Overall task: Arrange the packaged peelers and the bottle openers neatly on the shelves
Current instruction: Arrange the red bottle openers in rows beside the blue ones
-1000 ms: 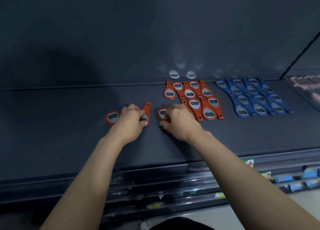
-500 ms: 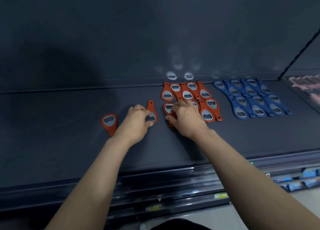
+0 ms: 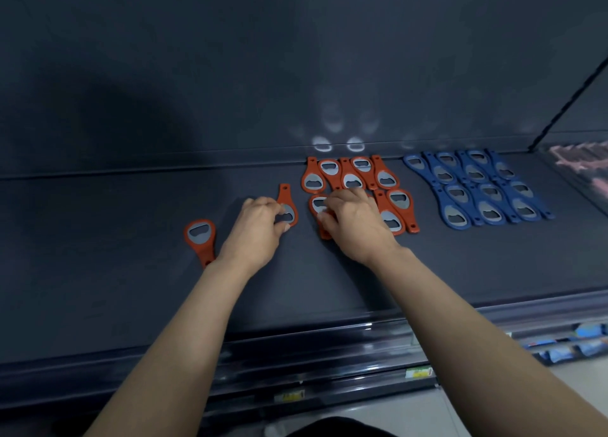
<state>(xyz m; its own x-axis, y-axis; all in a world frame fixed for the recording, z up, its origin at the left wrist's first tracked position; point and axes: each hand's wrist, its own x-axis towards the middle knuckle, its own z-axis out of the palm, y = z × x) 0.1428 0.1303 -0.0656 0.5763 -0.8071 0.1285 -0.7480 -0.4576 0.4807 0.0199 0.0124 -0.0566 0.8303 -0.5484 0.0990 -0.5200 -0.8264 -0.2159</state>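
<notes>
Shelf: Dark shelf board (image 3: 98,239) ran across the view below a dark back panel, and every opener lay flat on it.
Right-hand opener: one orange opener (image 3: 316,204) lay with its head toward 12 o'clock at the 9 o'clock edge of the orange block (image 3: 352,177). The right hand (image 3: 353,223) covered most of it, fingers curled over it and thumb against its near side, gripping it, probably to seat it flush in the front row.
Left-hand opener: a second orange opener (image 3: 287,206) lay just at 9 o'clock of the first, handle toward 12 o'clock. The left hand (image 3: 256,229) pinched its head between thumb and curled fingers. The reversed direction looked deliberate, so that it would nest against its neighbour.
Orange block: two rows, heads and handles alternating and touching, with the back row at 12 o'clock close to the back panel. That nesting kept the group compact.
Loose opener: a third orange piece (image 3: 200,236) sat apart at 8 o'clock of the left hand, untouched, handle toward 6 o'clock. It was likely the last to join.
Blue block: the blue openers (image 3: 477,186) lay well apart at 3 o'clock of the orange block, nested the same way, sorted by colour and seemingly finished.
Edges: pink items (image 3: 579,160) at 2 o'clock were too blurred to tell whether they were peelers. Price labels (image 3: 289,395) sat on the rail at 6 o'clock.
</notes>
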